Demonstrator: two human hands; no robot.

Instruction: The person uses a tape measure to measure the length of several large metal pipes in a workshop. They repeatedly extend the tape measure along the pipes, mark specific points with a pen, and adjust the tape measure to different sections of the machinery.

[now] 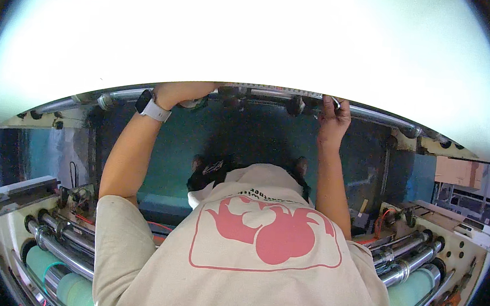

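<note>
Along the near edge of a large, glaring white sheet, both my arms reach forward. A thin strip with ruler-like marks, a measuring tape, runs along that edge between my hands. My left hand, with a grey-banded watch on its wrist, is closed at the tape's left end; its fingertips are partly hidden. Something pale and rounded shows beneath its palm. My right hand is at the tape's right end, fingers pinched around a slim, silvery-white tool whose kind I cannot make out.
A metal roller bar with dark collars crosses under the sheet's edge. Machine frames with shiny rollers and green-covered rollers flank me on both sides. Cardboard boxes stand at the far right. Dark green floor lies below.
</note>
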